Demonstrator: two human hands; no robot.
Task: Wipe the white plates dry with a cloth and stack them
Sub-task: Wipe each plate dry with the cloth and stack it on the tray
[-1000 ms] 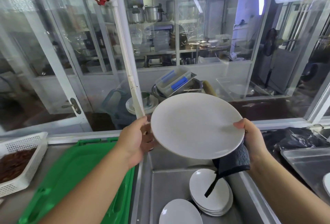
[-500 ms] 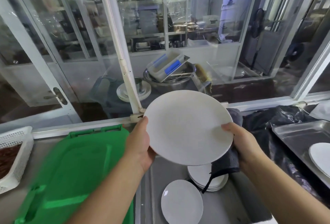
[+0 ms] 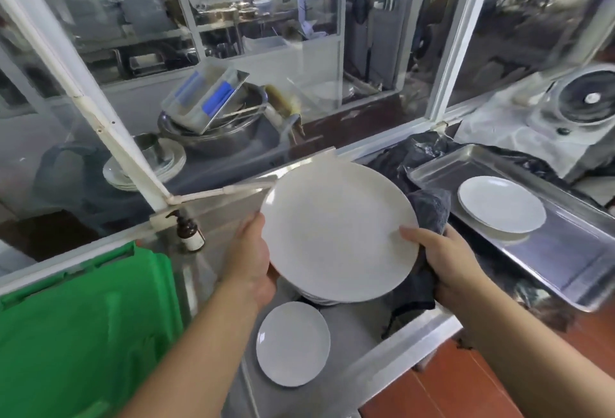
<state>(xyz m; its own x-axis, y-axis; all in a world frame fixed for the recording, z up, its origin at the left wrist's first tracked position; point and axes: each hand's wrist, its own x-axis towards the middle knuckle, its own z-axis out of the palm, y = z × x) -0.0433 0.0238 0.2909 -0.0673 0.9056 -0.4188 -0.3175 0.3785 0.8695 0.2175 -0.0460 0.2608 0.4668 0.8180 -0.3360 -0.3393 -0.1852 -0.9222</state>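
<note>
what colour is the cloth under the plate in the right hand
Dark grey cloth, seen in the head view behind the held plate.

Soft daylight is coming through the glass panes, glaring faintly; edges are bowing, and the background is blurring slightly.

Plate held over sink btwn both hands, bin lid left, tray w/ plates right.

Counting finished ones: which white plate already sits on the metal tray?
The plate at far right, topping a small stack on the steel tray. The others are in the sink or held by both hands.
</note>
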